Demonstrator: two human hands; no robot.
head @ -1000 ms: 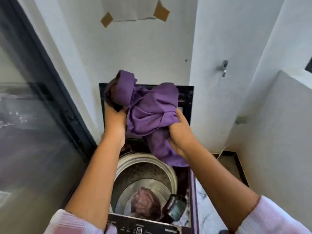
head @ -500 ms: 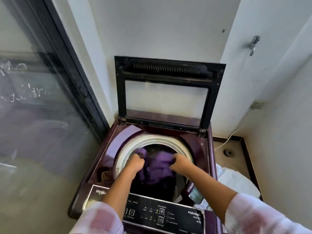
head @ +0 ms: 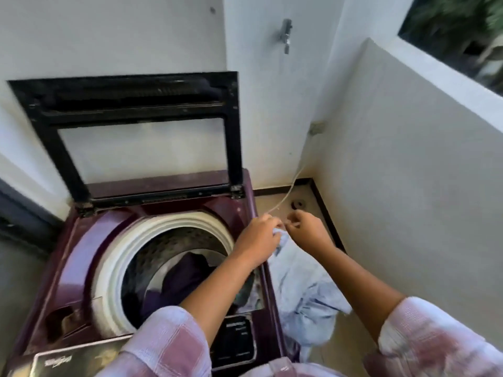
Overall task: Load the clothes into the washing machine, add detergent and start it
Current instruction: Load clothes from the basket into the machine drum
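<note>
Pale blue cloth [head: 299, 284] hung outside the washing machine [head: 79, 257], at three o'clock from the drum [head: 114, 270]. Its long axis ran from twelve o'clock down to about five. The upper end was gathered to a point between the two hands, and the lower end spread in folds along the machine's right flank.

The left hand [head: 257, 236] had its fingers curled tight on that upper end. The right hand [head: 309, 229], just beside it at three o'clock, pinched the same edge with curled fingers.

Dark purple clothes [head: 187, 278] lay in the drum. The maroon machine's lid [head: 130, 104] stood upright at twelve o'clock against a white wall [head: 109, 36]. A tap [head: 285, 34] stuck out of the wall at one o'clock. A thin cord [head: 292, 183] dropped to the tiled floor [head: 268, 198], where a round drain [head: 298, 205] sat near the corner. A low white parapet [head: 408, 159] closed the room at three o'clock.
</note>
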